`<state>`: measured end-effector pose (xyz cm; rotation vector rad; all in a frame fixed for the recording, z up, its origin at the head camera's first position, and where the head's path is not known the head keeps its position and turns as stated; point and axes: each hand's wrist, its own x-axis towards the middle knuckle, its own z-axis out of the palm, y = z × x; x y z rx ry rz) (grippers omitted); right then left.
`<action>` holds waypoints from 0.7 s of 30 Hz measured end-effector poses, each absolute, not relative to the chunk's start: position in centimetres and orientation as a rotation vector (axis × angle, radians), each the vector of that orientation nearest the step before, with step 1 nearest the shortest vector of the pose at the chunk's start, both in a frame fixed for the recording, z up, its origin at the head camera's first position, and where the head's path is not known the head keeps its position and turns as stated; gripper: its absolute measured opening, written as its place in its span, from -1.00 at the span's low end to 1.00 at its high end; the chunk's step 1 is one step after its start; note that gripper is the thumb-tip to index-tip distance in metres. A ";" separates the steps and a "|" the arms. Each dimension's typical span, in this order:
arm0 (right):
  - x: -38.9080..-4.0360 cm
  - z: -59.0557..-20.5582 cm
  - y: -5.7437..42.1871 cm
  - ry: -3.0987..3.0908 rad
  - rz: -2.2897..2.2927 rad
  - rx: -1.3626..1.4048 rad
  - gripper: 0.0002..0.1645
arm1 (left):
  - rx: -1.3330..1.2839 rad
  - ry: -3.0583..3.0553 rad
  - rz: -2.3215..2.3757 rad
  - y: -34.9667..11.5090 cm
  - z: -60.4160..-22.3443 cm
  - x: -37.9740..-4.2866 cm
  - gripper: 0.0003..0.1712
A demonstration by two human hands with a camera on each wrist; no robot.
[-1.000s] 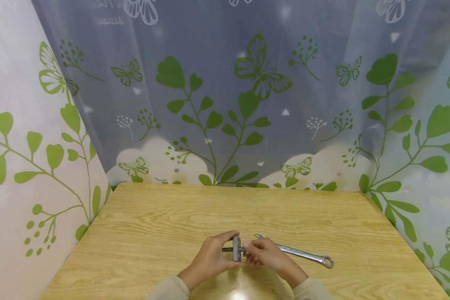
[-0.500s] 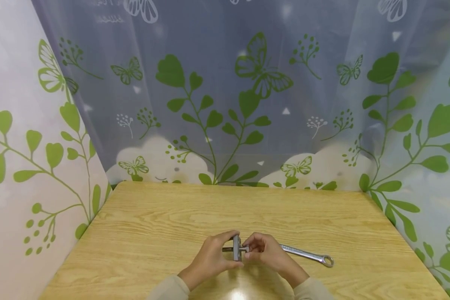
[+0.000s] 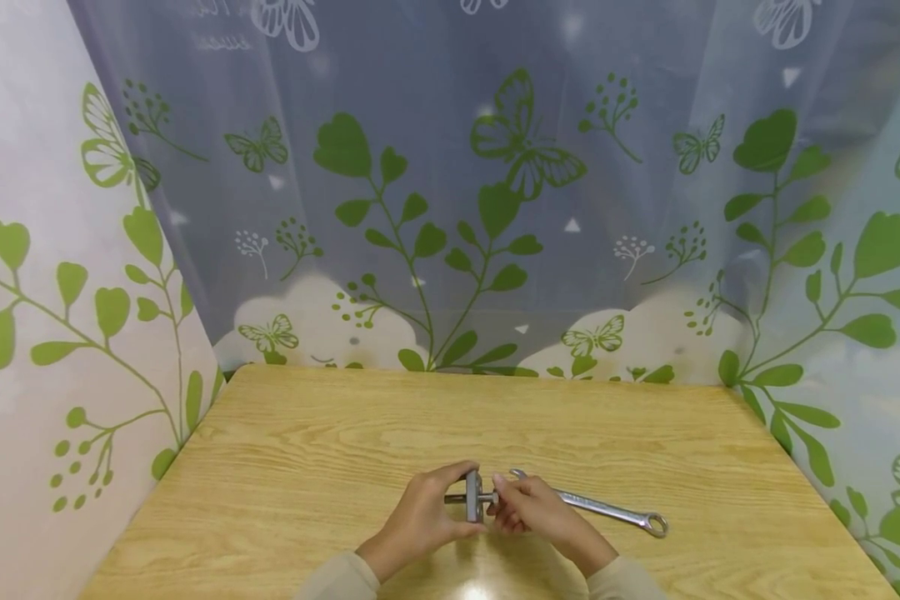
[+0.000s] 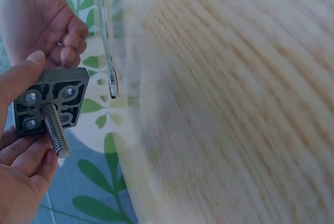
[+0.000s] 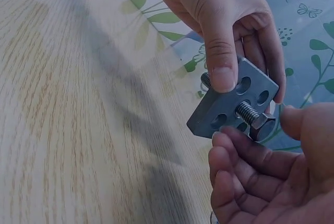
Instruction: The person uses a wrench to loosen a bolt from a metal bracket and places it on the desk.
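My left hand (image 3: 420,507) holds a square grey plate (image 5: 209,112) by its edges, thumb on one side and fingers on the other. Several round holes show in the plate, and a hex bolt (image 5: 246,112) passes through its middle. In the left wrist view the bolt's threaded end (image 4: 56,132) sticks out of the ribbed back of the plate. My right hand (image 3: 543,514) is at the bolt's head, with the index finger curled against its underside and the thumb beside it. A length of thread shows between head and plate.
A combination wrench (image 3: 607,506) lies on the wood-grain table (image 3: 330,433) just right of my right hand, its open end partly behind that hand. Curtains (image 3: 435,250) printed with leaves and butterflies stand around the table's back and sides.
My right hand's fingers opened around the bolt head half a second ago and have curled back, the hand turning over. The left hand and plate stay in place.
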<state>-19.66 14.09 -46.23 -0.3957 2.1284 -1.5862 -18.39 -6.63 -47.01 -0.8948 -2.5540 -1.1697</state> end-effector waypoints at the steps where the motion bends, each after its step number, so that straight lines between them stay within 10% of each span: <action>1: -19.7 -46.3 14.1 2.129 -1.584 -0.391 -0.32 | -0.889 -2.562 -1.172 -6.6 -47.0 -18.4 -0.18; 9: -19.8 -46.3 14.6 2.239 -1.592 -0.524 -0.74 | -0.886 -2.562 -1.197 -6.6 -47.0 -18.4 -0.16; 21: -19.9 -46.3 14.5 2.269 -1.687 -0.542 -0.72 | -0.842 -2.587 -1.208 -6.6 -46.5 -18.4 -0.15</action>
